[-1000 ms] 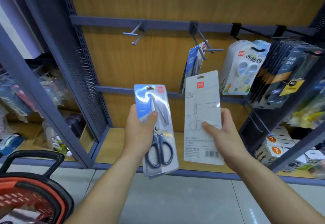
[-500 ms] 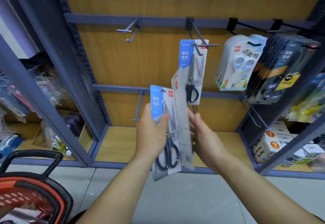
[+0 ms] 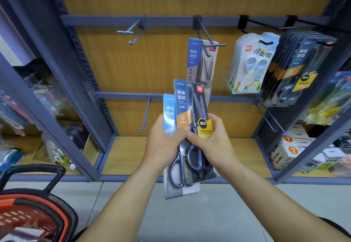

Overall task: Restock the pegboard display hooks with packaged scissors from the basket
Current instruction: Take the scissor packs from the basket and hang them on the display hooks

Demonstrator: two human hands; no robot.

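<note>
Two packs in hand, overlapped, held up in front of the lower rail (image 3: 123,95) at mid-display. Left hand (image 3: 163,143) gripping the blue-carded pack (image 3: 169,112) from its left edge, thumb pressed across onto the face of the dark pack (image 3: 188,105). Right hand (image 3: 210,143) curled round that dark pack's right edge, thumb on its front. Likely step: sorting by type before hanging.

To do it well: slide the packs apart first, one per hand, to avoid creasing either card. Match by print: blue card to the single blue pack (image 3: 201,59) on the centre hook (image 3: 209,40); dark card with orange and yellow panels to the dark stack (image 3: 296,67) far right. Pinch high on the card, line the hang slot with the hook tip, push straight back.

Stiff glossy card under clear moulded blister; steel blades, dark oval loop handles; slick face to face. Hooks of thin grey rod with cross-bar tips, apt to snag. Empty hook (image 3: 133,33) far left, another lower hook (image 3: 146,114) bare. Orange basket (image 3: 38,203) near left.
</note>
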